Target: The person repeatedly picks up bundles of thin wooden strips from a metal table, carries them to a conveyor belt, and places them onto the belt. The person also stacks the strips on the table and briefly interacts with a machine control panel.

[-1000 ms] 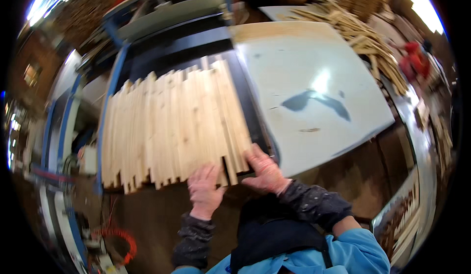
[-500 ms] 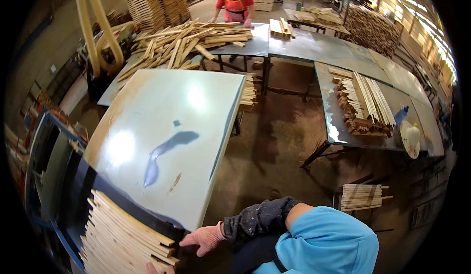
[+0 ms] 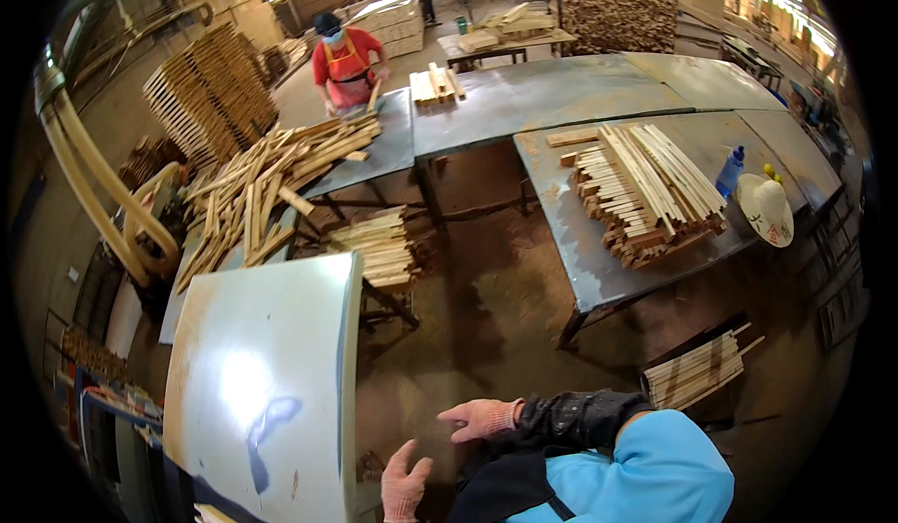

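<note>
My left hand (image 3: pixel 404 487), in a pale pink knit glove, is raised at the lower middle with thumb and fingers apart and nothing in it. Just above and to its right is my right hand (image 3: pixel 480 419), gloved alike, its fingers stretched out leftward and holding nothing. The hands do not touch. Both are right of a pale, glossy table panel (image 3: pixel 290 326) with a dark wet-looking patch. At the bottom edge, a small end of the wooden strips (image 3: pixel 211 514) shows beside that panel; the rest is cut off.
Across the gap, a metal table (image 3: pixel 599 275) bears stacked wooden strips (image 3: pixel 645 181), a blue bottle (image 3: pixel 731 171) and a pale hat (image 3: pixel 765 207). A co-worker in red (image 3: pixel 348 63) stands behind a loose wood pile (image 3: pixel 262 181). More strips (image 3: pixel 697 370) lie low at right.
The view has swung right and upward. My hands have come away from the stack of wooden strips, which has mostly left the picture. The co-worker now holds a piece of wood.
</note>
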{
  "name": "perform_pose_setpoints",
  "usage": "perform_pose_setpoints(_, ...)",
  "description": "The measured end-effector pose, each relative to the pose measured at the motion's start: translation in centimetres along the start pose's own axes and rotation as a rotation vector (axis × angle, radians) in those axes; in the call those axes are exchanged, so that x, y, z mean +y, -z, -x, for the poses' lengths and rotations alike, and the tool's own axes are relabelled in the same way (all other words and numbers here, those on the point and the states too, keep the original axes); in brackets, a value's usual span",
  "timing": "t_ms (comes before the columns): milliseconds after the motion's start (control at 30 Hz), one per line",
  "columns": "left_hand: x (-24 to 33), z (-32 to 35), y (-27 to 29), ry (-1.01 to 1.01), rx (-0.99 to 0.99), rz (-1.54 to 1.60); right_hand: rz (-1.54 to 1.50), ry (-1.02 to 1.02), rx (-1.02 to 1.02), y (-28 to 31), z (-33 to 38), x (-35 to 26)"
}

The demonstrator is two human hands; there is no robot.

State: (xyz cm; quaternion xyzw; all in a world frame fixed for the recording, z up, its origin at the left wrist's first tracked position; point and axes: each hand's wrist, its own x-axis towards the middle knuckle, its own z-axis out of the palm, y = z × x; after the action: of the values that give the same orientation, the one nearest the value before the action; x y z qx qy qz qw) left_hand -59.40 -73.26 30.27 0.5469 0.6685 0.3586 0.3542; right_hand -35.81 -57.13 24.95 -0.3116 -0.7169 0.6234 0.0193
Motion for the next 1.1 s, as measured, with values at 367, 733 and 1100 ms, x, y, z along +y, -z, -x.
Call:
perform_pose_setpoints(367,-15.1,-17.3,-13.4,0.392,-0.423,0.011,-0.238,-0.249,0.524,10.9,7.9,13.2)
perform_pose_setpoints(733,-22.7,-31.6,-17.5,0.590,-0.566,-0.150,-0.266,-0.468,0.608,21.7,2.4,18.0)
perform_pose_setpoints(1100,-27.2,-62.4,-20.2,1.017,-1.233,1.348,-0.110,-0.489,0.658,40.5,-9.2,17.3)
